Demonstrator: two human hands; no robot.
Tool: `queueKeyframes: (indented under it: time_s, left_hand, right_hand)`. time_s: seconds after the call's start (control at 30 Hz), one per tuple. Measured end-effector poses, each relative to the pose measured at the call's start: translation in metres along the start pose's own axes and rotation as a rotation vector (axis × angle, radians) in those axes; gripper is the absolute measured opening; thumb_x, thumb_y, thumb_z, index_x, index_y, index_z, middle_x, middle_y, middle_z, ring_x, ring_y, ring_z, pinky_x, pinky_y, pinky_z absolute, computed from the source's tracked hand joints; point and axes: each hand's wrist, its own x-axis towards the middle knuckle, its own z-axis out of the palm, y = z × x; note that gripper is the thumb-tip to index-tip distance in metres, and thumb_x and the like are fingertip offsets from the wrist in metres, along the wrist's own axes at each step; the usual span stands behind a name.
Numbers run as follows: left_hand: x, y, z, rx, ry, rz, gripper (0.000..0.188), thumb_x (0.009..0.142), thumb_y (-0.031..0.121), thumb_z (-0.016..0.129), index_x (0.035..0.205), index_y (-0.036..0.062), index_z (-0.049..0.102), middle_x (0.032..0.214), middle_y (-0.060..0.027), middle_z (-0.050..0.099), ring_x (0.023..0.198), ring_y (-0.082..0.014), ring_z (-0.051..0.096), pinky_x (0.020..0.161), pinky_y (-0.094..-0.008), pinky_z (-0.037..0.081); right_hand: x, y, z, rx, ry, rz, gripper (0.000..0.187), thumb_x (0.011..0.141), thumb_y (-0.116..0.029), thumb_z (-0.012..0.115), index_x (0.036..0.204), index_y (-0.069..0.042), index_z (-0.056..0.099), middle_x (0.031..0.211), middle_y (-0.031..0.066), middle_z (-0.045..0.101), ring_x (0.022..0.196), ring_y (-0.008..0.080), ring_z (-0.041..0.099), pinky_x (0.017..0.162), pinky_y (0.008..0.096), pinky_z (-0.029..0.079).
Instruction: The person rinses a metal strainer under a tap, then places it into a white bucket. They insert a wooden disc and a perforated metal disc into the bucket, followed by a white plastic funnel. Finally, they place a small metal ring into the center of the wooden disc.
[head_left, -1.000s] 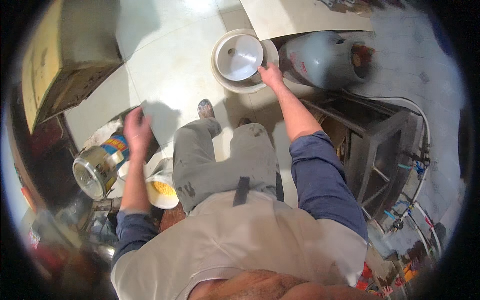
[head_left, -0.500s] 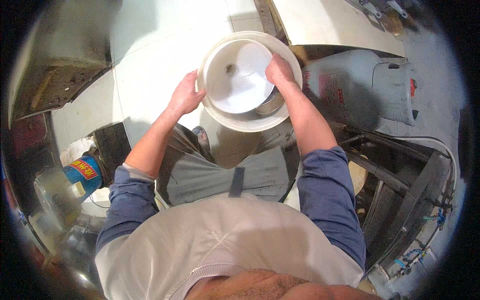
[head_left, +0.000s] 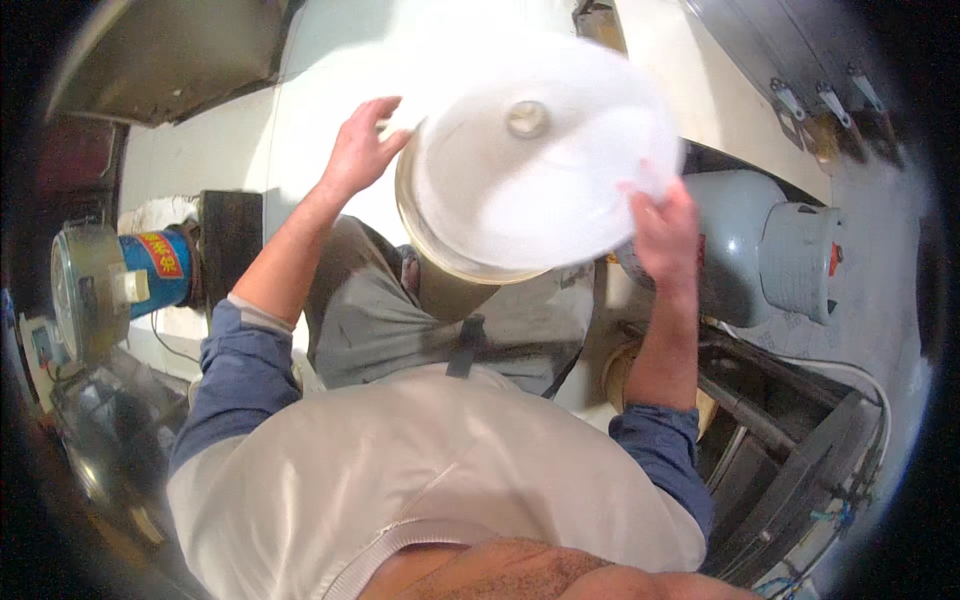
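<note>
Above the white floor, a large white bucket is raised at chest height, left hand fingers spread on its rim, right hand fingers pinching the opposite rim; keep both grips level, avoiding the grey gas cylinder.

Bucket between both hands, lid on top, gas cylinder right.
</note>
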Motion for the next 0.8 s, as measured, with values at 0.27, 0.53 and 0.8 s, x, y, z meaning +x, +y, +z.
queueKeyframes:
  time_s: [0.27,0.53,0.8]
  left_hand:
    - [0.081,0.033,0.128,0.385,-0.36,-0.048,0.037,0.097,0.021,0.063,0.125,-0.0007,0.071,0.118,-0.0234,0.074,0.11,-0.0377,0.071,0.098,-0.0453,0.056]
    - [0.101,-0.014,0.245,0.387,-0.509,-0.127,0.06,0.094,0.049,0.062,0.133,0.0043,0.069,0.137,-0.0218,0.067,0.13,-0.0342,0.063,0.111,-0.0414,0.048]
    - [0.114,-0.012,0.265,0.508,-0.534,-0.178,0.08,0.082,0.066,0.07,0.136,0.007,0.069,0.139,-0.0212,0.067,0.129,-0.0346,0.063,0.111,-0.0402,0.048]
  right_hand:
    - [-0.107,0.095,-0.086,0.761,0.087,0.114,0.042,0.104,-0.014,0.06,0.144,-0.001,0.057,0.128,0.0118,0.07,0.113,0.0267,0.068,0.102,0.0438,0.053]
    - [-0.217,0.162,-0.058,0.873,0.333,0.342,0.042,0.103,-0.012,0.061,0.143,-0.001,0.057,0.129,0.0122,0.069,0.114,0.026,0.067,0.102,0.0436,0.053]
    - [-0.254,0.183,-0.033,0.913,0.446,0.422,0.043,0.102,-0.011,0.062,0.143,0.0,0.057,0.129,0.0126,0.068,0.115,0.0254,0.066,0.103,0.0433,0.052]
